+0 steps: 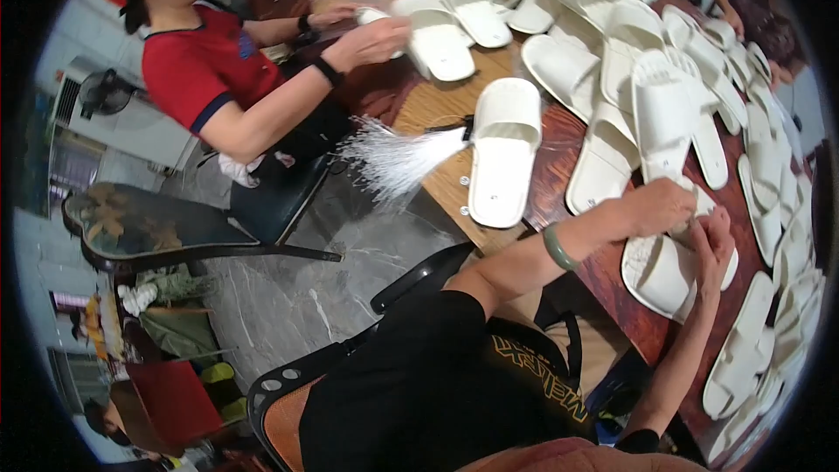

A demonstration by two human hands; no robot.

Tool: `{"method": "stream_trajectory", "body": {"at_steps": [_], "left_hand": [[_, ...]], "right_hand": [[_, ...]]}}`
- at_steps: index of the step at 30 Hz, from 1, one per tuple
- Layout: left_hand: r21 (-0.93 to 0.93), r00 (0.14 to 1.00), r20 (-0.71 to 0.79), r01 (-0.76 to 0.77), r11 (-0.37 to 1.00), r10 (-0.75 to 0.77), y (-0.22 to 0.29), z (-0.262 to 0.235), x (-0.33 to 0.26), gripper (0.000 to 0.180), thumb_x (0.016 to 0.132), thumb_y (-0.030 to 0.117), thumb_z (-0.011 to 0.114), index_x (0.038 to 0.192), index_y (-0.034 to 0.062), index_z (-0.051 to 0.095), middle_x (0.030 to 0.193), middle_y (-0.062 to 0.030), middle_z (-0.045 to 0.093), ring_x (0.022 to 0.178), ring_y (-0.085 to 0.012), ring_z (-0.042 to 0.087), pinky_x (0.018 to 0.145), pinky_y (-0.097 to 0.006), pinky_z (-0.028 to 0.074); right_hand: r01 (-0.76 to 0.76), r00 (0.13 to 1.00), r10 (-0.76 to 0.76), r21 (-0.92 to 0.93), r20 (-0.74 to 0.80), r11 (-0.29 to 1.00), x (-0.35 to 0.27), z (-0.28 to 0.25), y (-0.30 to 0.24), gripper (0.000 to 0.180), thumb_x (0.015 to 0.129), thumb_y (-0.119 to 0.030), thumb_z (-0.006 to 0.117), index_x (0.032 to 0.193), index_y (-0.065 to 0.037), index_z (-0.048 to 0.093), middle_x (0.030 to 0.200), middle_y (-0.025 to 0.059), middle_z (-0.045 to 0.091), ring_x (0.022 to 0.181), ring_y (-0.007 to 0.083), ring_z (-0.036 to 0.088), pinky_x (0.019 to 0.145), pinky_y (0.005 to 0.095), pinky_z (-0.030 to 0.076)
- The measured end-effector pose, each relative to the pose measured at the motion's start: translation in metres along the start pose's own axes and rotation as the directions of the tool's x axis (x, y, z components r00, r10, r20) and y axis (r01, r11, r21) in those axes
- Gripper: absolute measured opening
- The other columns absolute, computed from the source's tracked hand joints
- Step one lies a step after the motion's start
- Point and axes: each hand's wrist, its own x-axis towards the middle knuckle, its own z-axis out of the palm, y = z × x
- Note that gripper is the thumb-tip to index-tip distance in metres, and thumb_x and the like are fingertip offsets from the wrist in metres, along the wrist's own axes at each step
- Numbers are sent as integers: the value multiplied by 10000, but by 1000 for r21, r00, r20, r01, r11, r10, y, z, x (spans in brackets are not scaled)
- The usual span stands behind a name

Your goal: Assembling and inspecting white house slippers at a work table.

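Observation:
Both my hands work close together over the table, at a white slipper (702, 200). My left hand (662, 207), below a green bangle on the wrist, is closed with its fingers curled at the slipper's edge. Beside it my right hand (712, 241) pinches the same slipper; its fingertips hide what else may be between them. Just under my hands rests another white slipper (660, 280), near the table's front edge. A single white slipper (507, 153) lies sole down to the left, next to a bundle of white plastic strings (389, 157) hanging over the edge.
Piled white slippers (603, 61) cover the far and right parts of the wooden table (625, 310). Across to the left, a person in a red shirt (205, 65) handles a white slipper. A dark chair (166, 218) stands left on the grey floor. Another person's arm (725, 0) shows far right.

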Motion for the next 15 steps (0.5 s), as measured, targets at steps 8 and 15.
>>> {"method": "stream_trajectory", "body": {"at_steps": [8, 15], "left_hand": [[-12, 1000, -5, 5, 1000, -5, -5, 7, -2, 177, 796, 144, 509, 730, -11, 565, 695, -212, 562, 664, -373, 554, 627, -417, 433], [80, 997, -69, -25, 996, 31, -14, 5, -1, 185, 793, 149, 510, 720, -3, 587, 704, -223, 580, 675, -392, 572, 627, -438, 445]], "right_hand": [[-82, 996, 85, 76, -33, 994, -9, 1, 11, 142, 857, -93, 550, 766, 9, 512, 754, 31, 405, 792, 160, 409, 781, 271, 339], [-150, 984, 150, 12, -92, 989, -3, 0, 9, 179, 902, -156, 512, 897, 16, 560, 835, 55, 495, 809, 173, 457, 773, 261, 352]]}}
